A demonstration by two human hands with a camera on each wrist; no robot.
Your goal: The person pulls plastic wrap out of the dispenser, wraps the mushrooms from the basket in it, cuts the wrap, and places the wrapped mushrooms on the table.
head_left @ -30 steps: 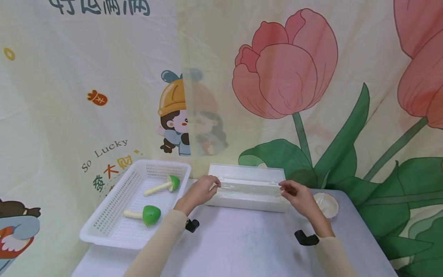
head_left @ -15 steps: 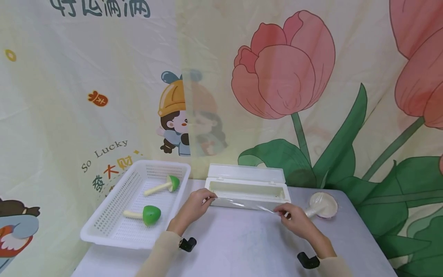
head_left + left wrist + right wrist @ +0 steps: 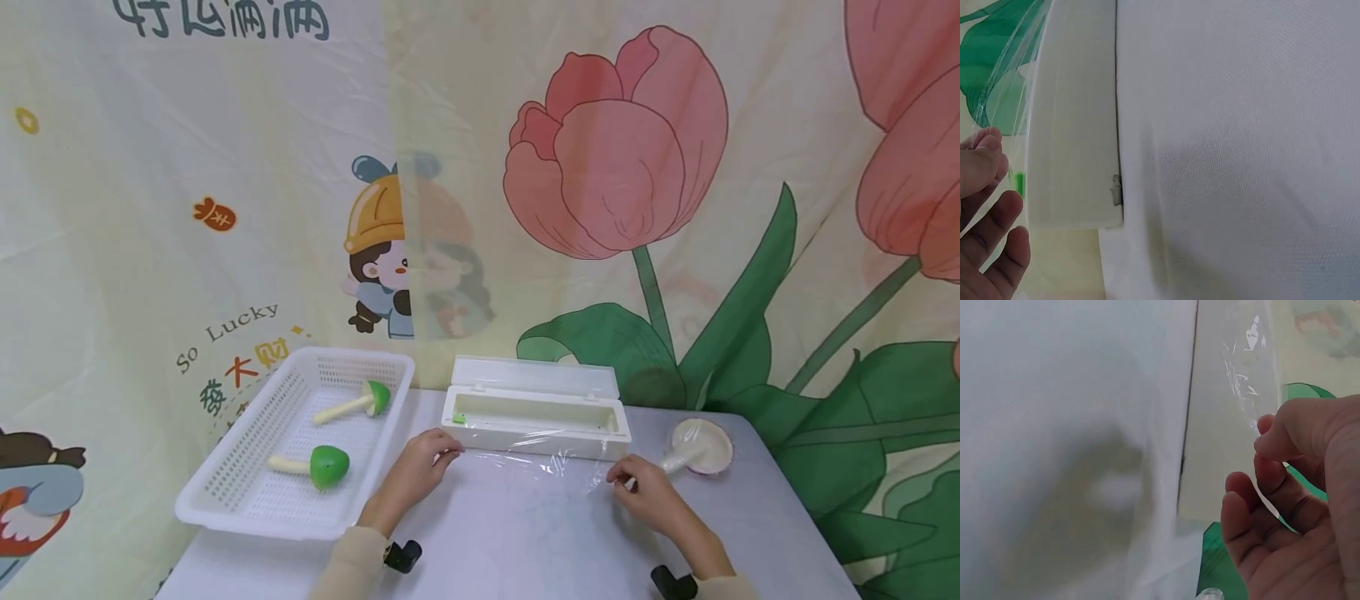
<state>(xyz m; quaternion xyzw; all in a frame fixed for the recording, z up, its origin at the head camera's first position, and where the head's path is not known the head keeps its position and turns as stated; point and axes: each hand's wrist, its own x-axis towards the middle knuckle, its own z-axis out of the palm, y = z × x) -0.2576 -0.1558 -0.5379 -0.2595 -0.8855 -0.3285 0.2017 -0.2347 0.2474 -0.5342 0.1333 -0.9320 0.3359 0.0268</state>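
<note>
My left hand and right hand each pinch a corner of a sheet of clear cling film. The film stretches between them, just in front of a long white cling film dispenser whose lid stands raised at the back. In the left wrist view, thumb and index finger of the left hand hold the gathered film, other fingers loosely bent. The right wrist view shows thumb and index finger likewise on the film. A small bright green piece sits at the dispenser's left end.
At left a white perforated basket holds two toy mushrooms with green caps, a nearer one and a farther one. To the right lies a pale round-topped item with a film-wrapped stem. A printed curtain hangs behind the table.
Both hands have come down and toward me from over the dispenser, drawing the film out across its front. The dispenser's opening now shows.
</note>
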